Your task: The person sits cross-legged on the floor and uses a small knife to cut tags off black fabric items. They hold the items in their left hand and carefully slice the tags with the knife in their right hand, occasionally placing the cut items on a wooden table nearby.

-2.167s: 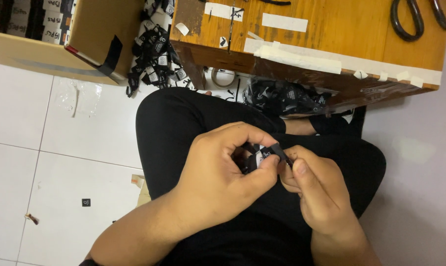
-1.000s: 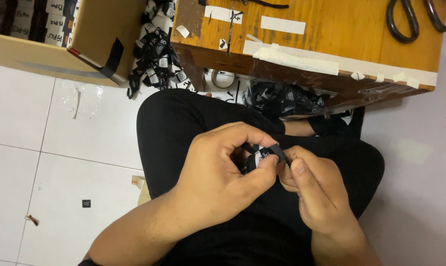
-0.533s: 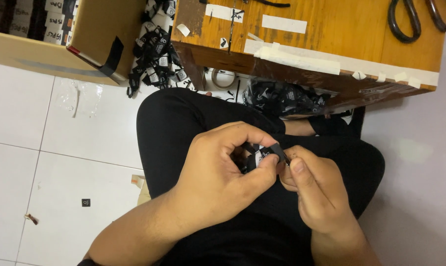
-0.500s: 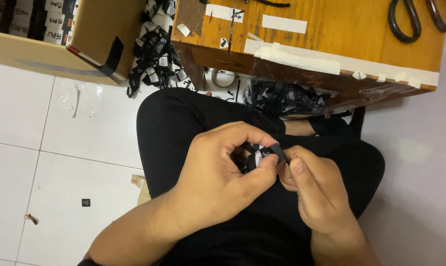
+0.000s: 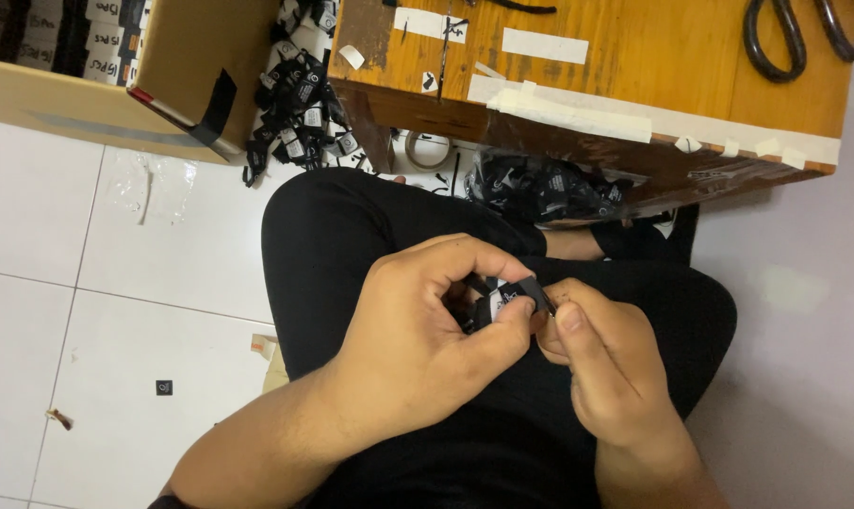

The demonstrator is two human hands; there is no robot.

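I sit on a white tiled floor with my legs in black trousers (image 5: 352, 226). Over my lap, my left hand (image 5: 427, 339) curls around a small black item with a white printed label (image 5: 507, 300), thumb pressed on its top. My right hand (image 5: 606, 368) meets it from the right, with thumb and forefinger pinching the item's right end. Both hands touch the same piece. Most of the item is hidden inside my left fingers.
A low wooden table (image 5: 634, 57) with strips of masking tape and black scissors (image 5: 804, 38) stands ahead. A cardboard box (image 5: 135, 75) is at the upper left. Piles of black labelled pieces (image 5: 300, 90) lie between them, more in a bag (image 5: 540, 188) under the table.
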